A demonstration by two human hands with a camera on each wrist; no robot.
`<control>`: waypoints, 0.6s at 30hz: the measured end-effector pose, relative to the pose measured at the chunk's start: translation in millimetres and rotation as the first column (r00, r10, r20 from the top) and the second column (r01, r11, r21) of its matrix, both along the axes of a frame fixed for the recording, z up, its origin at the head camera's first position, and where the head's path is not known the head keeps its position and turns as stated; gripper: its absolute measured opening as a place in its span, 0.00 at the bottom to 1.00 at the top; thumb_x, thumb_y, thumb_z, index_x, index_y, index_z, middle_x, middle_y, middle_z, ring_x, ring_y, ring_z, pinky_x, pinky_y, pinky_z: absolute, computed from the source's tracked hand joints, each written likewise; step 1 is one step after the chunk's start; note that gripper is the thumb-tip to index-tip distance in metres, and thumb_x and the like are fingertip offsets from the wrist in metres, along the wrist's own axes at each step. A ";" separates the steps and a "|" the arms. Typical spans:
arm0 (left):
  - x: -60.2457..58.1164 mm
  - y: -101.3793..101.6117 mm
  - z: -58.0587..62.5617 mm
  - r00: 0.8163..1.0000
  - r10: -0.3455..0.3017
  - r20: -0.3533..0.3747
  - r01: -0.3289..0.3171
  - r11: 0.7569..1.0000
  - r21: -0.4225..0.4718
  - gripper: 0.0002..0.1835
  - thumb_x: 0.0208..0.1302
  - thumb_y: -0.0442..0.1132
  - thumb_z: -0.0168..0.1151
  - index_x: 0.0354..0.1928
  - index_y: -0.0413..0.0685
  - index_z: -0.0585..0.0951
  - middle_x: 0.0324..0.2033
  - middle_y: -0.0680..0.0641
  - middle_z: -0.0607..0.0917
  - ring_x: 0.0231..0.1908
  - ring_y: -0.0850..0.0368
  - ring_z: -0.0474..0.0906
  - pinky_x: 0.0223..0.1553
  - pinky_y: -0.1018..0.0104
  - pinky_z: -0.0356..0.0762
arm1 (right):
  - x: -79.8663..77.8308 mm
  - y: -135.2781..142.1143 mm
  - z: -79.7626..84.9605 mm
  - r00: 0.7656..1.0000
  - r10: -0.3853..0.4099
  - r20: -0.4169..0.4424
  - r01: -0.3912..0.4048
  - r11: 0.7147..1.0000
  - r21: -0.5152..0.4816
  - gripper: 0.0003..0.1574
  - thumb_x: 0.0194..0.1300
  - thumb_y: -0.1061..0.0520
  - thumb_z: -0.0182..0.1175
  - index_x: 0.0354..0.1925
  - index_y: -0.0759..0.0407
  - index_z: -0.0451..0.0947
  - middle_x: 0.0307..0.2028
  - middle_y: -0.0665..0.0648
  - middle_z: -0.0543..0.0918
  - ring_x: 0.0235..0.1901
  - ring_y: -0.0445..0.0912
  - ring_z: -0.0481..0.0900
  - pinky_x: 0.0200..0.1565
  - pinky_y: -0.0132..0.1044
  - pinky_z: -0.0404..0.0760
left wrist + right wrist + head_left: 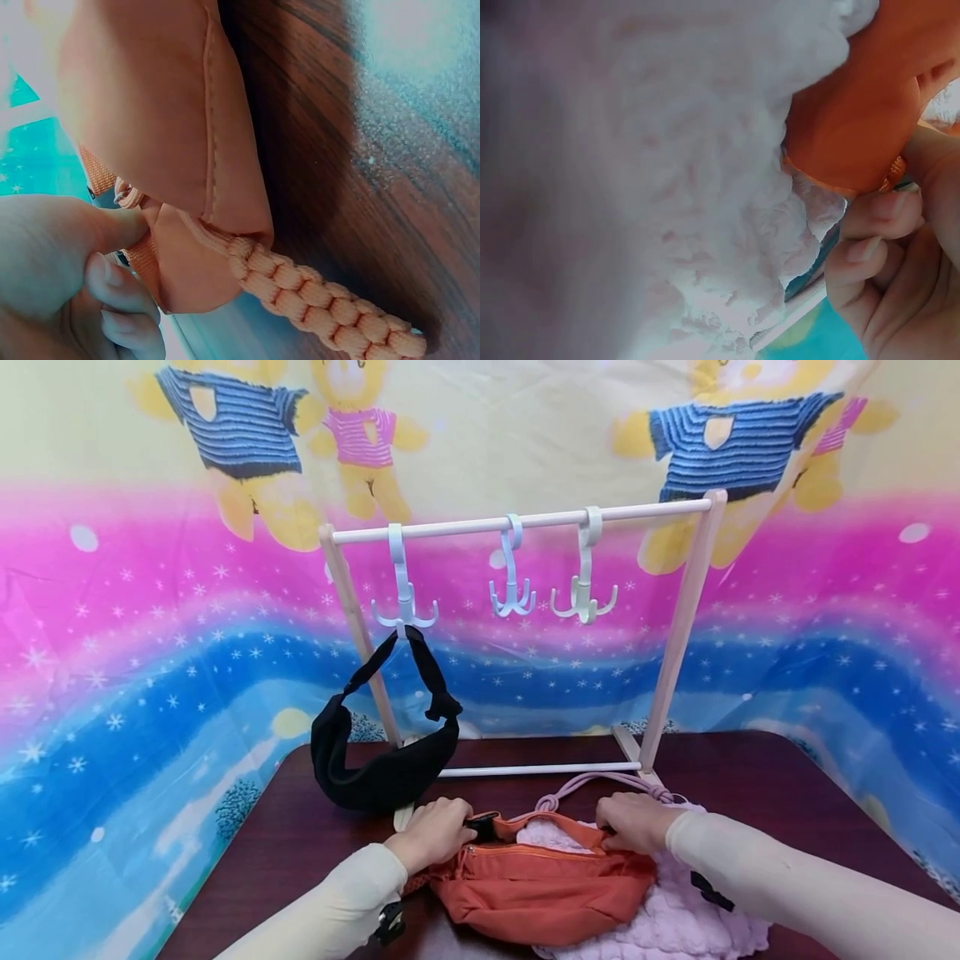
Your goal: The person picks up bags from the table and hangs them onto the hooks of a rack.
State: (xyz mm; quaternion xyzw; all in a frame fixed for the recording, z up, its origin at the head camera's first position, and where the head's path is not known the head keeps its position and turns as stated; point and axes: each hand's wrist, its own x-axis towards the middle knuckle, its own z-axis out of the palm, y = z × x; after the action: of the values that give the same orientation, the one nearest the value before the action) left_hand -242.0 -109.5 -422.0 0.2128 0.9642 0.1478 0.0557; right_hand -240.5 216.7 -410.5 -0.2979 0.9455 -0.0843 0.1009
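An orange waist bag [540, 893] is held between both hands at the table's front. My left hand [435, 833] pinches its left end beside a black buckle [483, 825]; in the left wrist view, thumb and curled fingers grip the strap, and a braided orange cord [322, 300] hangs from that end. At the bag's right end, my right hand [637, 822] pinches the orange strap, seen also in the right wrist view beside the orange fabric [855, 112]. Under and behind the bag lies a pink puffy bag [697, 910] with a knotted pink cord handle [551, 802].
A wooden rack [675, 635] stands on the dark red table [750, 827]. Three hooks hang on its rail: a left one [403, 581], a blue one [512, 568] and a right one [587, 568]. From the left hook hangs a black bag [390, 777]. Behind is a printed cloth [150, 610].
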 end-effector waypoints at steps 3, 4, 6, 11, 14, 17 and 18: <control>-0.3 0.7 -0.7 1.000 0.005 -0.005 -0.005 1.000 0.004 0.06 0.69 0.44 0.65 0.39 0.51 0.85 0.30 0.52 0.86 0.27 0.62 0.75 0.30 0.63 0.71 | -1.2 1.8 -0.2 1.000 0.013 -0.005 -0.013 1.000 -0.013 0.22 0.58 0.60 0.71 0.15 0.48 0.71 0.14 0.39 0.61 0.17 0.34 0.59 0.24 0.28 0.59; -0.1 0.7 -0.4 1.000 0.005 -0.008 -0.005 1.000 0.005 0.06 0.69 0.44 0.66 0.40 0.51 0.85 0.31 0.52 0.86 0.27 0.62 0.75 0.30 0.63 0.71 | -1.5 2.3 -0.1 1.000 0.017 -0.003 -0.017 1.000 -0.021 0.22 0.59 0.60 0.71 0.16 0.47 0.71 0.14 0.39 0.61 0.17 0.34 0.59 0.24 0.28 0.59; 0.1 0.7 -1.2 1.000 0.010 -0.007 -0.010 1.000 0.004 0.07 0.69 0.44 0.65 0.41 0.51 0.85 0.32 0.51 0.86 0.27 0.62 0.76 0.31 0.63 0.71 | -2.0 3.1 0.5 1.000 0.026 0.003 -0.026 0.999 -0.041 0.22 0.59 0.60 0.71 0.16 0.47 0.72 0.15 0.39 0.61 0.17 0.34 0.59 0.24 0.28 0.59; 1.8 -0.4 -2.8 1.000 0.008 -0.008 -0.008 1.000 0.010 0.08 0.69 0.44 0.65 0.44 0.50 0.85 0.33 0.52 0.87 0.27 0.62 0.76 0.29 0.64 0.70 | -3.3 5.6 2.7 0.999 0.044 0.023 -0.042 0.994 -0.099 0.19 0.58 0.62 0.70 0.17 0.48 0.74 0.16 0.38 0.60 0.18 0.33 0.58 0.24 0.28 0.59; 2.3 -1.4 -2.8 1.000 0.006 -0.012 -0.006 1.000 0.017 0.08 0.69 0.44 0.65 0.44 0.50 0.85 0.32 0.52 0.86 0.26 0.62 0.75 0.29 0.64 0.70 | -4.6 6.8 4.5 0.998 0.054 0.034 -0.049 0.990 -0.133 0.17 0.58 0.62 0.69 0.18 0.49 0.75 0.16 0.38 0.60 0.18 0.32 0.58 0.24 0.27 0.59; 2.7 -2.4 -2.7 1.000 0.005 -0.010 -0.005 1.000 0.018 0.08 0.70 0.44 0.64 0.45 0.50 0.85 0.33 0.51 0.86 0.27 0.62 0.75 0.29 0.64 0.70 | -5.7 7.9 6.2 0.997 0.058 0.055 -0.048 0.985 -0.168 0.17 0.59 0.62 0.69 0.18 0.50 0.76 0.16 0.38 0.60 0.18 0.32 0.57 0.25 0.27 0.59; 3.0 -2.7 -2.6 1.000 0.004 -0.009 -0.004 1.000 0.018 0.09 0.70 0.44 0.64 0.46 0.50 0.85 0.34 0.51 0.87 0.27 0.62 0.75 0.29 0.64 0.70 | -6.1 8.1 6.7 0.996 0.064 0.057 -0.053 0.983 -0.178 0.17 0.60 0.62 0.68 0.18 0.51 0.75 0.16 0.39 0.59 0.18 0.32 0.57 0.25 0.27 0.59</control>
State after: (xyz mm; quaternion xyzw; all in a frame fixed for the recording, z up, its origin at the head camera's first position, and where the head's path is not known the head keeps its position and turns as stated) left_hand -239.0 -112.2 -424.6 0.2119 0.9636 0.1557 0.0490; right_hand -246.5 224.7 -403.9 -0.3306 0.9216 -0.1738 0.1062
